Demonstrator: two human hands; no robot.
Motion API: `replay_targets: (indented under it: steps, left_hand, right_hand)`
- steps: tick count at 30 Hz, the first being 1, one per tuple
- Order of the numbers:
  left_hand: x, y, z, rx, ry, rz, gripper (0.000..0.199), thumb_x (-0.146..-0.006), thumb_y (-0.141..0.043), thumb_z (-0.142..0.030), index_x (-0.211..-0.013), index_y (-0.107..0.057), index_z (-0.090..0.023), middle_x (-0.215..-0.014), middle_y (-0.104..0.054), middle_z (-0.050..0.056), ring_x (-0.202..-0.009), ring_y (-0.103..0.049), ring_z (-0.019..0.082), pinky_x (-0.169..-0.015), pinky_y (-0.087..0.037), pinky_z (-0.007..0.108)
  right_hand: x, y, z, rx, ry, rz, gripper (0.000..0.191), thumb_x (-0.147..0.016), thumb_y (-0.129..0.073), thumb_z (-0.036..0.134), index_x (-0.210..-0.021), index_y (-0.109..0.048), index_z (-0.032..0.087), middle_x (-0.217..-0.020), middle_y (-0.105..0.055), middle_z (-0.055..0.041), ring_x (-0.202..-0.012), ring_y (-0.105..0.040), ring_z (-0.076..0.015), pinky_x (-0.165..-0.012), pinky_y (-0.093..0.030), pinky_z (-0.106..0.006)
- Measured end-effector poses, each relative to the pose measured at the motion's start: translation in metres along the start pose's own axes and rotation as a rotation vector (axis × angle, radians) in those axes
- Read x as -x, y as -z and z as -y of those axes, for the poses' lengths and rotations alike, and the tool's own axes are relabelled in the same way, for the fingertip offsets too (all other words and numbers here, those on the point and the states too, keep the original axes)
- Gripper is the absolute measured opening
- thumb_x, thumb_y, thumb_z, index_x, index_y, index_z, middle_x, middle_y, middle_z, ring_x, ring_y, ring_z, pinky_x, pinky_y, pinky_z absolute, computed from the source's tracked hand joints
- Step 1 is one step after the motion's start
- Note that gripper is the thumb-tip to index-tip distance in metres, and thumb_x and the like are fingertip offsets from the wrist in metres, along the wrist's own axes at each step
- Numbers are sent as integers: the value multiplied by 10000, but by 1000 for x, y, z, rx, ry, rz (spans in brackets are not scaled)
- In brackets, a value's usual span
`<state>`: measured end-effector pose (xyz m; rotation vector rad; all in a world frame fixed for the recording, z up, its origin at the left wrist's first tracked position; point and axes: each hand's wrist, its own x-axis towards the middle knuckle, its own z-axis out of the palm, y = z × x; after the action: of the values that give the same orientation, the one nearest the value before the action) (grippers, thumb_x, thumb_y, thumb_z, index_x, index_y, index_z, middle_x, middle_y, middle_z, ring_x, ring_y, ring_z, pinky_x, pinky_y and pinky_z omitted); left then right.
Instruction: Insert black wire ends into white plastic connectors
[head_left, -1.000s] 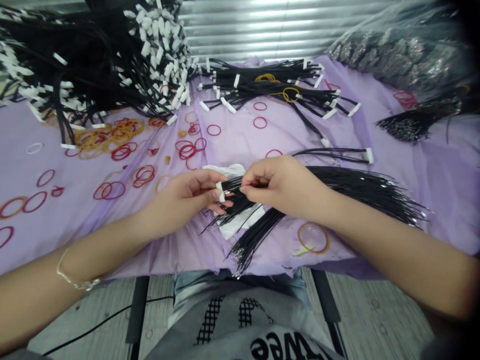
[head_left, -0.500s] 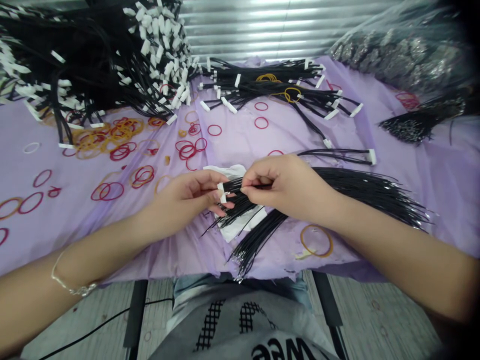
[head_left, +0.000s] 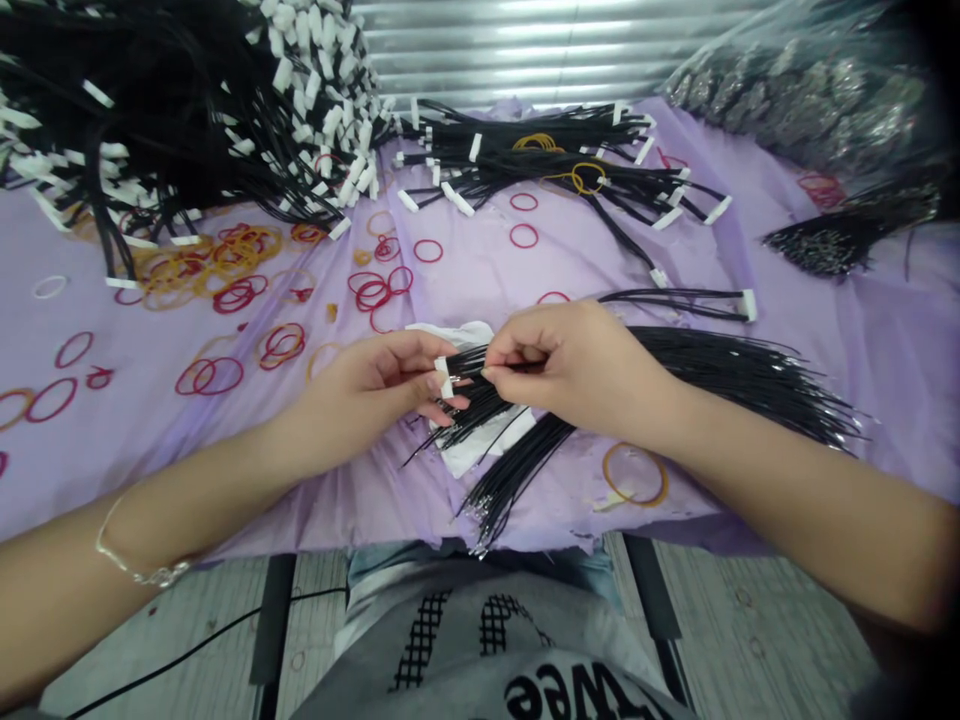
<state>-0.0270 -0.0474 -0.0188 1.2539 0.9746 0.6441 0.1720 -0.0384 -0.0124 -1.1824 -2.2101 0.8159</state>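
A lilac plastic sheet (head_left: 225, 470) covers a work table in front of a ribbed metal shutter (head_left: 525, 50), and thin red and orange rubber bands (head_left: 210, 376) lie scattered across it. At the centre, a worker's left hand (head_left: 367, 395) grasps a small white plastic connector (head_left: 444, 377) between thumb and fingertips. Thin black insulated wires (head_left: 469, 365) run from it toward the right hand (head_left: 577, 370), whose thumb and fingertips pinch them just beside the connector; how many strands it holds is too fine to tell. Below the hands, a crumpled white sheet (head_left: 480, 450) lies under the hanging strands. A long sheaf of loose black wires with metal tips (head_left: 735, 375) fans out beneath the right wrist toward 3 o'clock. A tall, tangled heap of black wire harnesses with white connectors (head_left: 187, 100) rises at 10 o'clock, a flatter pile of similar harnesses (head_left: 525, 160) lies at 12 o'clock, and a clear plastic bag of silvery parts (head_left: 802, 90) sits at 2 o'clock. A thin metal bracelet (head_left: 142, 578) circles the left wrist.
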Motion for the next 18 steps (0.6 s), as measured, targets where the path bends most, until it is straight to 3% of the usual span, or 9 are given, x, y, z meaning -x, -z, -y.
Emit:
replay_targets:
  steps: [18]
  left_hand:
    - [1, 0, -3, -13, 26, -9, 159, -832, -572, -110, -989, -601, -106, -823, -680, 37, -755, -666, 123, -642, -560, 203]
  right_hand:
    - [2, -2, 1, 37, 71, -55, 70, -691, -583, 91, -634, -609, 123, -560, -522, 48, -509, -426, -36, -523, -326, -187]
